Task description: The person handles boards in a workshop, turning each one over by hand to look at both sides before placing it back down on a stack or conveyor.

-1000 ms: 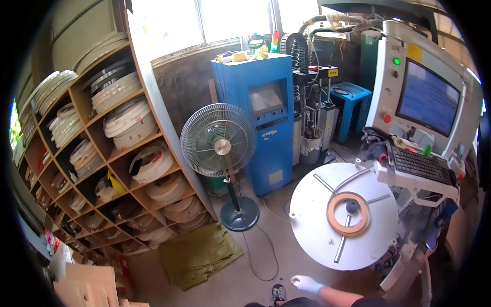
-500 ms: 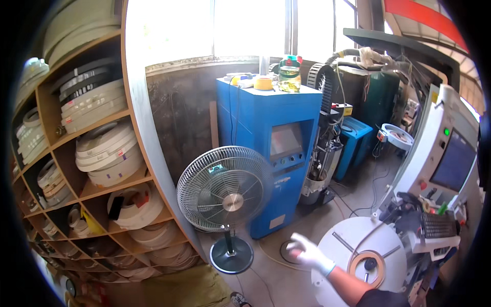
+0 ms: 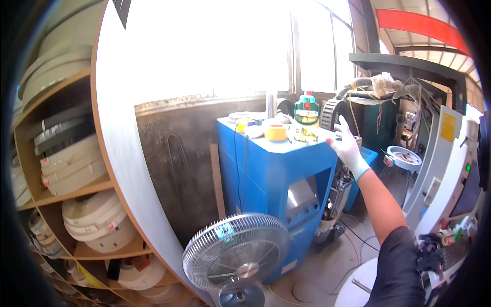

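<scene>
My right hand [image 3: 348,148], in a white glove with its fingertips bare, reaches up beside the top of a blue machine cabinet [image 3: 250,169]. Its thumb and fingers are spread, and nothing shows between them. Closest to it on the cabinet top stands a clear bottle with a green band and red cap [image 3: 307,110]. A gap still separates the hand from this bottle. To the bottle's left lies a roll of yellow tape [image 3: 276,133], with small loose items behind it. My left hand is out of the picture.
A standing fan [image 3: 238,256] is in front of the cabinet. Wooden shelves [image 3: 115,192] full of pale edging rolls line the left side. At right stand a grey machine with a screen [image 3: 466,192] and a round white table [image 3: 353,286]; cables cross the floor.
My right hand has risen from low over the floor, by the round table, to the height of the cabinet top. The view has tilted upward.
</scene>
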Tool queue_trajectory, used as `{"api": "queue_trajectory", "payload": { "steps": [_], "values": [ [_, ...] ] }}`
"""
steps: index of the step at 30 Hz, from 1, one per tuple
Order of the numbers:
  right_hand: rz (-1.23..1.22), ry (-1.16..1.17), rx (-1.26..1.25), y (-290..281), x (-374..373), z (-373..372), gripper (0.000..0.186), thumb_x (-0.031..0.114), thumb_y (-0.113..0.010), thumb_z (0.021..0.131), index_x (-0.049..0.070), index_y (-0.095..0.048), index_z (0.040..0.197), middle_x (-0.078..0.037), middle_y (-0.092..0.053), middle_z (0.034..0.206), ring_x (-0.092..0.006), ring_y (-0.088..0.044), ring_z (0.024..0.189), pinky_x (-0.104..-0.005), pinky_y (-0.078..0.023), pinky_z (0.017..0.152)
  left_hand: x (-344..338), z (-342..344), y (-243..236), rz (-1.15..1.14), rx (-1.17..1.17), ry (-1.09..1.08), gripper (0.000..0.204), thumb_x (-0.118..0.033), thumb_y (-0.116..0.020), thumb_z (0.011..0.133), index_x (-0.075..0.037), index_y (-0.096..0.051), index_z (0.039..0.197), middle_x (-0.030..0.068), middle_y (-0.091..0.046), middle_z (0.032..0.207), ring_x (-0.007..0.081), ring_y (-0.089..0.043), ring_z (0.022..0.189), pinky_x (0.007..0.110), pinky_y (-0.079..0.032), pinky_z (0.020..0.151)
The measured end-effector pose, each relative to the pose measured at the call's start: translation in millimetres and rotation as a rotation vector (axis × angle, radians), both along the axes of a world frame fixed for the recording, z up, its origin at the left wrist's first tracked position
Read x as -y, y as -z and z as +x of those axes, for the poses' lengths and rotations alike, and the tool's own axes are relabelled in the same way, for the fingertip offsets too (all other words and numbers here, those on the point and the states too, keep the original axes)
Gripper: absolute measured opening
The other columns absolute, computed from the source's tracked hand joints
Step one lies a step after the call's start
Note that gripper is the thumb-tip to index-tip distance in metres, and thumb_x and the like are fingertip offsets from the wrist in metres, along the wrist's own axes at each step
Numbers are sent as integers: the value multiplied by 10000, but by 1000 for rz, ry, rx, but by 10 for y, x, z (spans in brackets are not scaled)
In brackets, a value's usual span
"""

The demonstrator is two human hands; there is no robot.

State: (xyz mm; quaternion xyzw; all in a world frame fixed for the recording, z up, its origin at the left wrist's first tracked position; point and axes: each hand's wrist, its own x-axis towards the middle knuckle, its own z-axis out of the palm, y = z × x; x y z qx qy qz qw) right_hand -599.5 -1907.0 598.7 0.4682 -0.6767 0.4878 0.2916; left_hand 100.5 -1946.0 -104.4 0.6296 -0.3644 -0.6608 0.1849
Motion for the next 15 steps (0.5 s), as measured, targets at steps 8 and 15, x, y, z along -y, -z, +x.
{"api": "queue_trajectory", "payload": {
  "steps": [8,15],
  "values": [
    [-17,-34,242,-561,922,-751,993,400,-769,775,-72,-209,1446,-277,-502,1297,-325,-501,1224,-341,-387,1025,149,-434,-497,-18,-45,-38,286,-287,-509,954,-57,-591,1103,114,-633,981,197,-569,823,336,-480,710],
    [-35,-37,126,-514,1194,-1072,1058,280,-831,686,-72,-187,1449,-192,-624,1155,-255,-614,1075,-300,-448,938,92,-624,-670,-39,-72,-98,307,-282,-497,960,-48,-571,1145,132,-616,1058,213,-569,906,340,-480,767]
  ]
}}
